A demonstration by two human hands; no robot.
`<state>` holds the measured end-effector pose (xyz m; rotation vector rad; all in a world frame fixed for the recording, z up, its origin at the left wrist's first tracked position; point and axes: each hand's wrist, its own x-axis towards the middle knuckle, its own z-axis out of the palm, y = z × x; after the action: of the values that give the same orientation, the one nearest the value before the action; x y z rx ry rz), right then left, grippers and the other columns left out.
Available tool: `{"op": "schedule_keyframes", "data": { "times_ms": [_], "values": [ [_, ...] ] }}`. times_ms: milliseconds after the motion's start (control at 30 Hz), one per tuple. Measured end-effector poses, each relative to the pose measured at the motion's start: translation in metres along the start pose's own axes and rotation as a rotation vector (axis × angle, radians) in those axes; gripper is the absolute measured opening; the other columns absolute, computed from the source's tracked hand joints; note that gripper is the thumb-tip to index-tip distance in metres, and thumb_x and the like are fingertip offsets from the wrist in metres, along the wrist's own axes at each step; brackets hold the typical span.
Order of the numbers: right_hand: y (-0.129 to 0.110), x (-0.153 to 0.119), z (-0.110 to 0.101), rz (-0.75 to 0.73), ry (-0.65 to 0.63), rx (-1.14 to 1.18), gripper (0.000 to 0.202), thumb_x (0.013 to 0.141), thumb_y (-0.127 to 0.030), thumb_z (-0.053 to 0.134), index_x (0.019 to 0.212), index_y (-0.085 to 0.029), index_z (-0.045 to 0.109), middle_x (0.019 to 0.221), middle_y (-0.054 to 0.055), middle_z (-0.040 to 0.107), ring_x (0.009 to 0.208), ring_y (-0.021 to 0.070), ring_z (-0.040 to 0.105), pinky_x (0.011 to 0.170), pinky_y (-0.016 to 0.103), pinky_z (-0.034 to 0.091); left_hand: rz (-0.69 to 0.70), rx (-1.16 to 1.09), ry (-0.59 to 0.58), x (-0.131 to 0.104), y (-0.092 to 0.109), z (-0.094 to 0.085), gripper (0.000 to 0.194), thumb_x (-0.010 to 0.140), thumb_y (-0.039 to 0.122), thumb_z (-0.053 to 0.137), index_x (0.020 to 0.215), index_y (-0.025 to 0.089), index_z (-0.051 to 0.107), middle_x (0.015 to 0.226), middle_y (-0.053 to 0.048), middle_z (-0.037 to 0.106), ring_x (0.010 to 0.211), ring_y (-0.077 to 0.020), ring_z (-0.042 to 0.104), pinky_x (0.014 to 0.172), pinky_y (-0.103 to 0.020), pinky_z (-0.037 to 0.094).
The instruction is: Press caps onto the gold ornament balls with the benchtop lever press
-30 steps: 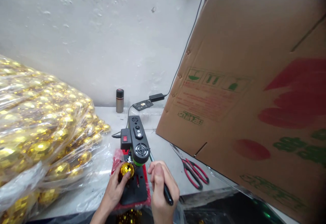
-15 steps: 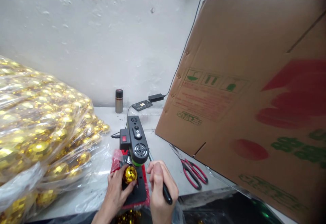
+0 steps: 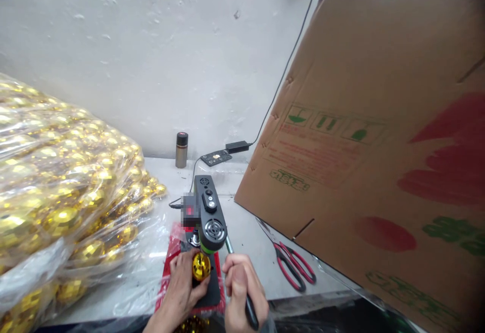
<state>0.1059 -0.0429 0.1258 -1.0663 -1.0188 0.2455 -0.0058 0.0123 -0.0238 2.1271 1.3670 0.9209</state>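
Note:
Between the thumb and fingers of my left hand [image 3: 184, 283] is a shiny gold faceted ball [image 3: 201, 266]. It sits just under the front end of a small black bench machine [image 3: 210, 211] with round vents and a green ring below its head. Whether the ball touches the machine's head I cannot tell. My right hand [image 3: 244, 290] is wrapped round a lever with a black handle [image 3: 251, 314]; the lever's metal rod [image 3: 229, 245] runs up beside the machine. A black base plate [image 3: 212, 295] lies beneath the ball, over red plastic [image 3: 166, 272].
A big clear bag of gold balls [image 3: 76, 181] fills the left side. A large cardboard box [image 3: 341, 171] leans at the right, with red-handled scissors [image 3: 293, 267] before it. Behind the machine stand a black-capped bottle [image 3: 182, 150] and a corded power adapter [image 3: 237, 146].
The view has shifted slightly, moving everything a little to the right. The ball has turned in my left hand and now shows small dark spots. My right hand still grips the lever handle.

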Motion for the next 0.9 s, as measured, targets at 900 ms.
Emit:
{"op": "schedule_keyframes", "data": {
  "times_ms": [900],
  "values": [
    [0.044,-0.009,-0.005,-0.325,0.000,-0.081,0.045,0.113,-0.028,0.037,0.069,-0.022,0.045,0.071,-0.006,0.054,0.063,0.0071,0.053,0.071,0.022,0.047,-0.015,-0.046,0.002,-0.005,-0.008,0.003,0.046,0.089,0.031,0.071,0.133,0.020,0.065,0.118,-0.013,0.078,0.110,-0.0344,0.072,0.100,-0.052,0.055]
  ]
}}
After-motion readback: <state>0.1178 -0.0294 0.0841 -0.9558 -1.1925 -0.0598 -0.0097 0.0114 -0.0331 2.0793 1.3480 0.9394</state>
